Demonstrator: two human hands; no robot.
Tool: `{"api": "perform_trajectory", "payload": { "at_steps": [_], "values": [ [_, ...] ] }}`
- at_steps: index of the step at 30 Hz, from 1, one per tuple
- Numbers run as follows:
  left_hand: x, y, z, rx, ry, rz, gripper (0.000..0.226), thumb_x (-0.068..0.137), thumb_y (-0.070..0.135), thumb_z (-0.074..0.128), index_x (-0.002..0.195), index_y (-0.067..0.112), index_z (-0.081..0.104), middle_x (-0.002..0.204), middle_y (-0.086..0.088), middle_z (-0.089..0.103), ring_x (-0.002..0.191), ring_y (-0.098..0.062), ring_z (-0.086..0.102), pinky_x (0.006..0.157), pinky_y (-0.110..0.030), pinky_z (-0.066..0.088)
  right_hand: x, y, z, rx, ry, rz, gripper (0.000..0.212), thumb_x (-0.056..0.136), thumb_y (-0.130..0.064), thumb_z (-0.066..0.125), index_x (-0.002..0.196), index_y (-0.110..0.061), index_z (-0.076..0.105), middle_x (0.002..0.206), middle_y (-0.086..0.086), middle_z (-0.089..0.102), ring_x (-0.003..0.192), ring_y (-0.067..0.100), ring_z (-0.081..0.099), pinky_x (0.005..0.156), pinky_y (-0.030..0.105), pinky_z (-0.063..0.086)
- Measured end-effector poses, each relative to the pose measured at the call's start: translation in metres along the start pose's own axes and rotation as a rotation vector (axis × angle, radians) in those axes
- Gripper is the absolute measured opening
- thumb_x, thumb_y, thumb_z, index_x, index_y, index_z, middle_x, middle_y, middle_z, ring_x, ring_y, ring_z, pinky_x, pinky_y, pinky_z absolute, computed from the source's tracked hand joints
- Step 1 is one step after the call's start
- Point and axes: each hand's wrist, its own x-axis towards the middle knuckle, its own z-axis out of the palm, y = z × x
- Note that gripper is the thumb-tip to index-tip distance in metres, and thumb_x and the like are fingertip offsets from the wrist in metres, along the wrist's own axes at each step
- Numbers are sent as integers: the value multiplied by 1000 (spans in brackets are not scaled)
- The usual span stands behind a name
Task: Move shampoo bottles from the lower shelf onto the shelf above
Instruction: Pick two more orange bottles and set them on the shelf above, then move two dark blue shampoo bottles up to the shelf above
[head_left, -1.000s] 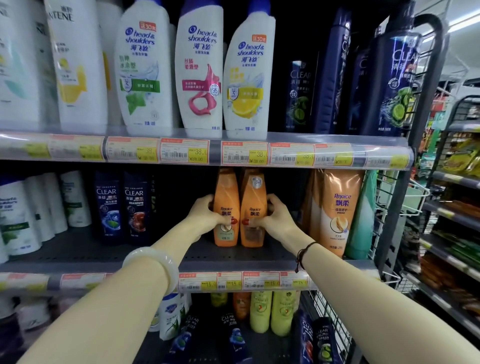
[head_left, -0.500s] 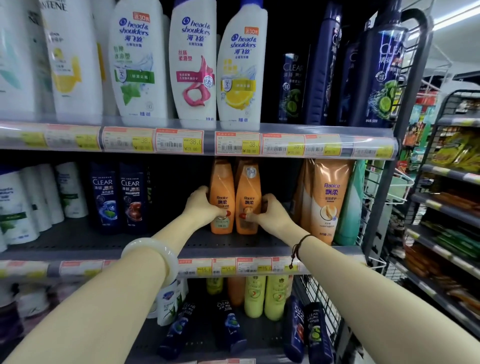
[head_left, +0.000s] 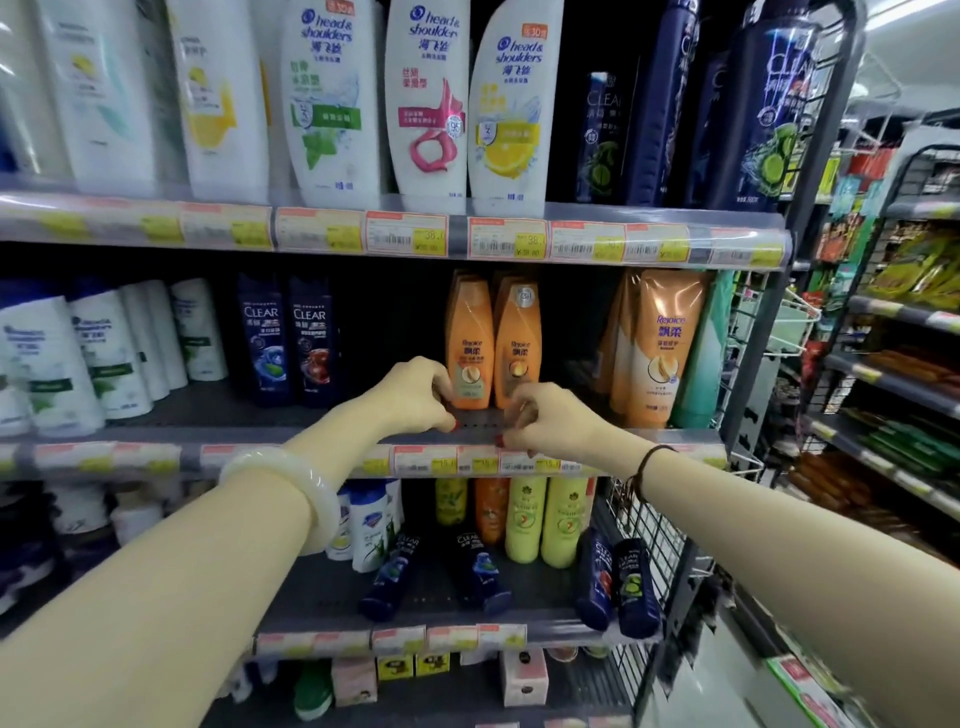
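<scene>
Two orange Rejoice shampoo bottles (head_left: 470, 338) (head_left: 517, 343) stand upright side by side on the middle shelf (head_left: 311, 415). My left hand (head_left: 415, 395) hovers at the lower left of the left bottle, fingers curled, holding nothing. My right hand (head_left: 545, 421) is just in front of the right bottle's base, over the shelf's front edge, fingers curled and empty. On the shelf below (head_left: 441, 597), yellow bottles (head_left: 524, 519) and an orange one stand at the back, and small dark Clear bottles (head_left: 389, 582) lie or lean at the front.
Large white Head & Shoulders bottles (head_left: 426, 104) and dark Clear bottles (head_left: 769, 119) fill the top shelf. Bigger Rejoice bottles (head_left: 665, 343) stand right of the orange pair, blue Clear bottles (head_left: 288, 343) to the left. A wire rack (head_left: 649, 519) closes the shelf's right end.
Both hands have let go of the two orange bottles and drawn back toward the shelf's front edge. The bottles stay standing on the middle shelf. The view has tilted down slightly.
</scene>
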Motion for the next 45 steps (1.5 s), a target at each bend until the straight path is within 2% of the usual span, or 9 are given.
{"api": "perform_trajectory", "payload": {
  "at_steps": [3, 8, 13, 17, 24, 28, 34, 43, 45],
  "values": [
    [-19, -12, 4, 18, -17, 12, 30, 71, 12, 77, 98, 11, 65, 91, -3, 62, 87, -19, 61, 76, -30, 50, -14, 2, 20, -52, -120, 16, 23, 73, -16, 73, 93, -12, 62, 88, 5, 65, 75, 20, 64, 70, 35, 55],
    [-45, -47, 31, 87, -94, -20, 22, 75, 21, 72, 95, 21, 63, 95, -1, 64, 85, -19, 64, 80, -40, 56, -23, 9, 58, -164, -261, 31, 34, 75, -19, 72, 105, -6, 61, 101, 11, 68, 93, 27, 64, 80, 38, 54],
    [-65, -82, 64, 179, -212, -108, 27, 71, 23, 74, 94, 19, 63, 94, -2, 64, 84, -22, 65, 75, -40, 57, -26, 26, 92, -263, -304, 50, 40, 77, -24, 70, 111, -7, 58, 112, 11, 62, 94, 25, 56, 79, 33, 47],
    [-65, -100, 80, 186, -210, -157, 37, 71, 21, 75, 105, 14, 63, 92, -1, 61, 87, -23, 62, 79, -39, 55, -25, 36, 112, -316, -327, 73, 39, 78, -28, 69, 109, -7, 56, 102, 8, 57, 86, 23, 51, 71, 31, 42],
    [-50, -127, 111, 217, -218, -209, 51, 76, 28, 71, 124, 16, 57, 116, -7, 64, 101, -28, 62, 83, -36, 52, -20, 58, 141, -393, -345, 128, 41, 82, -31, 65, 114, -8, 53, 103, 11, 57, 90, 30, 55, 69, 32, 41],
    [-38, -144, 129, 199, -242, -244, 57, 77, 29, 71, 129, 15, 53, 126, -10, 61, 110, -30, 59, 88, -36, 49, -11, 73, 154, -388, -348, 169, 48, 85, -31, 62, 125, -8, 50, 122, 13, 58, 109, 32, 57, 75, 33, 43],
    [-27, -176, 161, 129, -278, -291, 55, 74, 28, 72, 125, 14, 56, 122, -11, 63, 107, -29, 61, 91, -38, 51, 4, 103, 181, -331, -344, 202, 50, 84, -29, 62, 127, -10, 47, 128, 12, 57, 114, 33, 56, 86, 36, 47],
    [-2, -205, 185, 15, -228, -347, 54, 79, 19, 70, 129, 8, 53, 133, -14, 55, 118, -30, 54, 88, -24, 39, 40, 141, 213, -261, -306, 294, 45, 86, -35, 59, 119, -7, 47, 121, 17, 58, 109, 36, 56, 89, 41, 48],
    [2, -208, 188, -15, -223, -363, 59, 81, 16, 69, 135, 7, 47, 138, -14, 51, 124, -28, 50, 93, -25, 38, 45, 146, 219, -235, -293, 316, 47, 86, -35, 59, 121, -7, 45, 120, 17, 58, 108, 37, 57, 89, 43, 49]
  ]
}}
